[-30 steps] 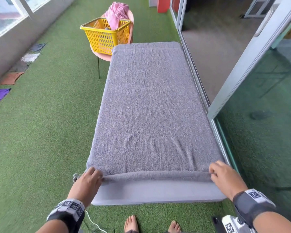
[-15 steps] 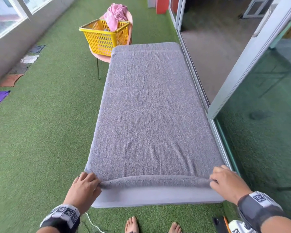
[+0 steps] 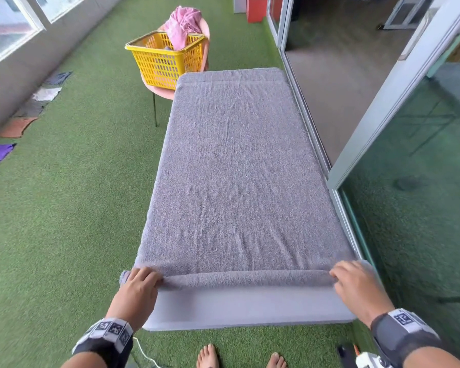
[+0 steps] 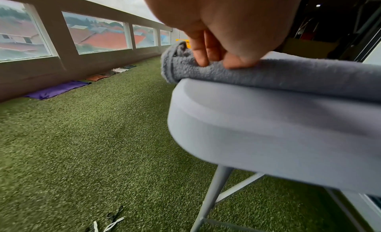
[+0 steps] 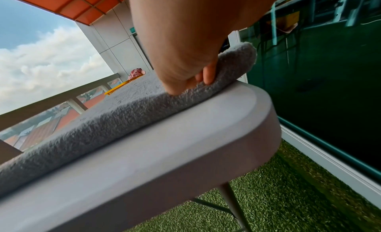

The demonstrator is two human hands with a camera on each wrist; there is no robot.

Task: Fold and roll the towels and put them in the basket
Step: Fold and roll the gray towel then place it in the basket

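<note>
step in hand: rolling the grey terry towel (image 3: 237, 168) on the pale plastic table (image 3: 250, 309). my left hand (image 3: 137, 290) and right hand (image 3: 357, 285) curl fingers over the started roll; next, push both ends away evenly.

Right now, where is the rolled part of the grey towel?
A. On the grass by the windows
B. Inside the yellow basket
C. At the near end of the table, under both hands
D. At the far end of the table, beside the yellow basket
C: the roll of the grey towel lies across the near end of the table, with the left hand and the right hand curled on its two ends.
</note>
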